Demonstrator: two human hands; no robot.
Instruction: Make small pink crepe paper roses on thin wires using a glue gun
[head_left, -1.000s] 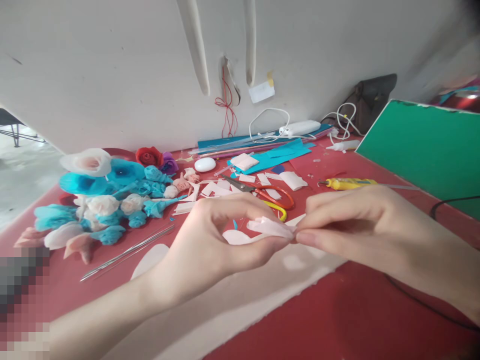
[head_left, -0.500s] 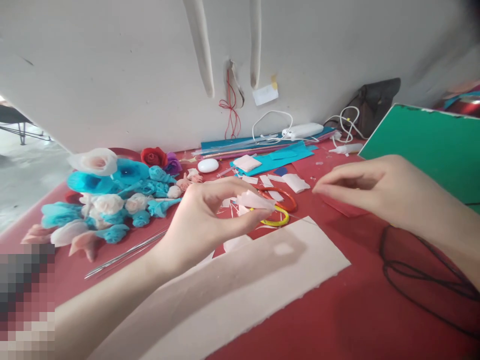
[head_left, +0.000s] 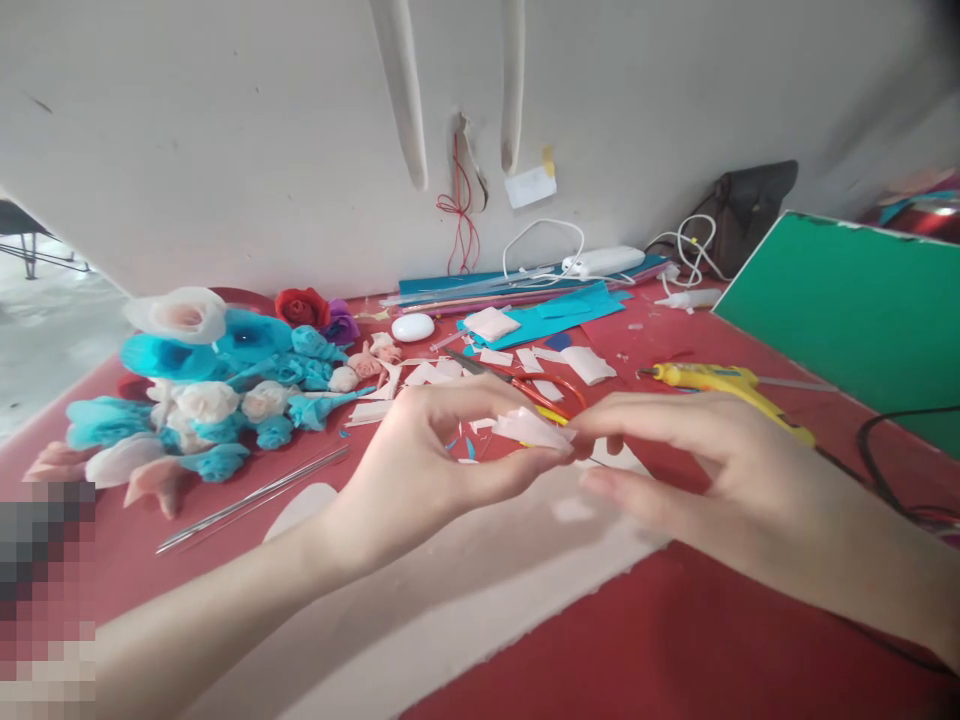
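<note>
Between the thumb and fingers of my left hand (head_left: 427, 440) is a pale pink paper petal piece (head_left: 529, 428), raised above the table. My right hand (head_left: 690, 460) has come up beside it, its fingertips at the right end of the piece and its thumb spread away below. Whether those fingertips touch the paper I cannot tell. Behind the hands lie scissors (head_left: 559, 392) with red and yellow handles, partly covered. Underneath, a long pale pink paper strip (head_left: 480, 600) stretches across the red table.
Paper flowers (head_left: 217, 400) in blue, white, pink and red are heaped at left, near thin metal rods (head_left: 251, 500). A yellow glue gun (head_left: 724, 385) lies at right before a green board (head_left: 847, 310). Paper scraps (head_left: 589, 364) and a white oval case (head_left: 413, 327) sit farther back.
My right hand has moved left to the petal piece, and its thumb and fingers have parted. The glue gun now shows behind it. My left hand has shifted slightly down and keeps its hold.
</note>
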